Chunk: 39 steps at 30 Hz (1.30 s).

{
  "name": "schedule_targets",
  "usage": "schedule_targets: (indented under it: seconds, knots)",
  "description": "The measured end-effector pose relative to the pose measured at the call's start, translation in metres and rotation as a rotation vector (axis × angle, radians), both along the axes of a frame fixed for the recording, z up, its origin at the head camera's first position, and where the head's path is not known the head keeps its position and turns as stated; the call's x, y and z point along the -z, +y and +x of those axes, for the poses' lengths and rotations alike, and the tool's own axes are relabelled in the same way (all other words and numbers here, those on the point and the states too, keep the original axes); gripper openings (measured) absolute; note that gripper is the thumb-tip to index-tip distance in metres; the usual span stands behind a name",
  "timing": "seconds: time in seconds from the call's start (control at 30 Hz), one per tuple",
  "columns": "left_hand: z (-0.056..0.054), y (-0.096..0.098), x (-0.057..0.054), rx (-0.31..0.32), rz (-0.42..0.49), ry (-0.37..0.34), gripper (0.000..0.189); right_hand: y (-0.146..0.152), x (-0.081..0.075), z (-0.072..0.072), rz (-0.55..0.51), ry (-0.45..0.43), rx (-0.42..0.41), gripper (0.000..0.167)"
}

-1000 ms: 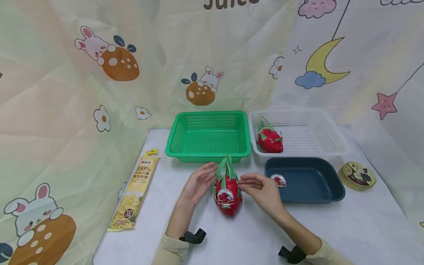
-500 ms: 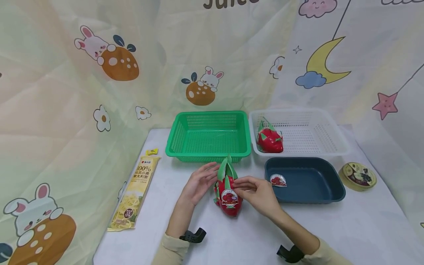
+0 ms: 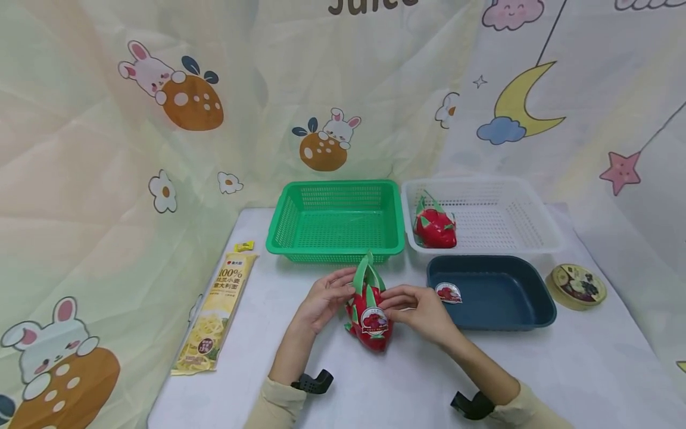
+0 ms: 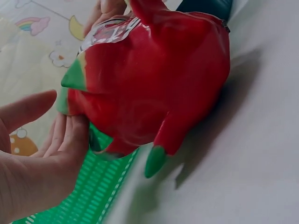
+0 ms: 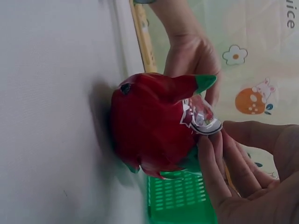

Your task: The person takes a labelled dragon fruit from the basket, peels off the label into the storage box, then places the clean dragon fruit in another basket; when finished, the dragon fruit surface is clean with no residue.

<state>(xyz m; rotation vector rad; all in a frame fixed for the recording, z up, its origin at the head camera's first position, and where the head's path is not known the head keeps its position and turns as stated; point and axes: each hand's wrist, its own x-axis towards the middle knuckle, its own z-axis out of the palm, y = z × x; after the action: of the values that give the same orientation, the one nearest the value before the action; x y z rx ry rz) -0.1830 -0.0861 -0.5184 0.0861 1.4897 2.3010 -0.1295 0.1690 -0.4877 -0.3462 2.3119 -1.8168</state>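
Observation:
A glossy red toy dragon fruit with green leaf tips lies on the white table between both hands, its long leaves toward the green basket. My right hand reaches in from the right. In the right wrist view, its thumb and fingertips pinch the edge of the round label sticker on the fruit. At the leaf end, my left hand touches the fruit with nearly straight fingers. Its thumb lies near a green leaf tip, apart from the fingers. The fruit's far side is hidden.
Behind stand a green basket and a white basket holding another dragon fruit. A dark blue tray bears a sticker. A round tin is at right; a pasta packet and small yellow packet at left.
My right hand has moved left onto the label's edge. The fruit has turned slightly, its label shifting right. My left thumb has come in closer to the leaves.

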Motion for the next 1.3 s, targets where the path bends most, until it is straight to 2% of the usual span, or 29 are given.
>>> schedule_targets:
  seconds: [0.17,0.3,0.43,0.7,0.97,1.17,1.3]
  knots:
    - [0.003,0.005,0.000,-0.077,-0.081,0.021,0.055,0.002,0.003,-0.004,-0.049,-0.063,-0.002,0.033]
    - [0.005,0.011,-0.002,-0.140,-0.197,0.067,0.054,0.002,0.004,-0.005,-0.073,-0.103,-0.008,0.036]
    - [0.008,0.016,-0.004,-0.191,-0.264,0.117,0.052,0.002,0.007,-0.006,-0.092,-0.118,-0.027,0.036]
    - [0.013,0.020,-0.006,-0.244,-0.258,0.142,0.054,0.004,0.008,-0.005,-0.078,-0.120,-0.013,0.032]
    - [0.015,0.026,-0.004,-0.308,-0.240,0.180,0.048,0.009,0.011,-0.009,-0.132,-0.224,-0.023,0.036]
    - [0.017,0.030,-0.002,-0.304,-0.302,0.282,0.052,0.009,0.018,-0.012,-0.197,-0.271,-0.019,0.037]
    - [0.018,0.030,0.001,-0.302,-0.309,0.305,0.053,0.008,0.020,-0.012,-0.215,-0.288,-0.014,0.038]
